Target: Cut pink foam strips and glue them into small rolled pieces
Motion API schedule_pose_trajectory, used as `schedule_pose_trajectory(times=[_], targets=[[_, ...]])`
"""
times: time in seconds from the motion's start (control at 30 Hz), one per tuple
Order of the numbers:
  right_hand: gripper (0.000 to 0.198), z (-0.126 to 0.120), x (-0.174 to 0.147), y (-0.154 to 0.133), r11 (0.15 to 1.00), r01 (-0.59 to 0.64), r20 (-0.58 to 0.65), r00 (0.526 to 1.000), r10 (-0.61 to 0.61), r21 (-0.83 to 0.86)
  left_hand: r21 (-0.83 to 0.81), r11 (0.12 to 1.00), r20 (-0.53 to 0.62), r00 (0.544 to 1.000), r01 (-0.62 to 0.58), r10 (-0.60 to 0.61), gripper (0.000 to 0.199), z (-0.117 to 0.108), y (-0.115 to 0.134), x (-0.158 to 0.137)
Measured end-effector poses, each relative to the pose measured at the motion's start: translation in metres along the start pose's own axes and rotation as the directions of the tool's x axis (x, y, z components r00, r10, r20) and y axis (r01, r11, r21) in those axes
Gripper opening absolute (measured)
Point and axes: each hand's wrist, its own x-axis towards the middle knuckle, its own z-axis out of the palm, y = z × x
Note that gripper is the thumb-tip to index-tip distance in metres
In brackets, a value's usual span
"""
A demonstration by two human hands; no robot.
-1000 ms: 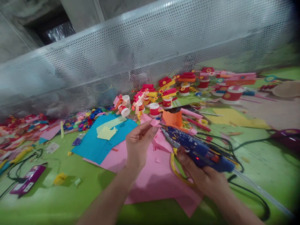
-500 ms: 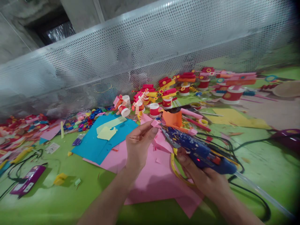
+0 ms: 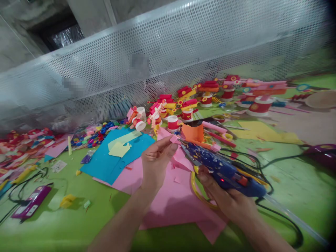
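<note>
My left hand [image 3: 157, 157] pinches a small pink foam piece [image 3: 174, 139] between thumb and fingertips. My right hand [image 3: 223, 196] is wrapped round a blue hot glue gun [image 3: 212, 159] with a small red light lit. Its nozzle points left, at or very near the pink piece; I cannot tell whether they touch. A clear glue stick [image 3: 291, 213] sticks out of the gun's back. Beneath both hands lie pink sheets [image 3: 168, 210], and a yellow ring-shaped handle or tape roll [image 3: 195, 185] shows beside my right hand, partly hidden.
Several red and white cup models [image 3: 187, 113] stand along the back, before a perforated metal screen [image 3: 162, 52]. Blue sheets [image 3: 105, 164] lie left of centre. A purple power strip [image 3: 33, 203] is at left, and black cables [image 3: 280, 161] run at right. An orange curled sheet [image 3: 193, 132] stands behind the gun.
Almost nothing differs. Both hands hold their places, with the glue gun's nozzle still at the pink piece; only a very slight shift of the left fingers shows.
</note>
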Motion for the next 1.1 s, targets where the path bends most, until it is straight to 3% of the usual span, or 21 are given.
schedule_pose_trajectory(times=[0.63,1.1], targets=[[0.035,0.0009,0.0011,-0.0021,0.999,0.040,-0.050,0.998,-0.040,0.006,0.002,1.000,0.009,1.000,0.008,-0.008,0.027,-0.0002,-0.0012,0.0003],[0.040,0.0016,0.0020,-0.0006,0.999,0.033,-0.008,0.999,-0.033,0.025,-0.068,0.998,0.022,1.000,-0.001,0.003,0.026,0.0011,0.0020,0.0012]])
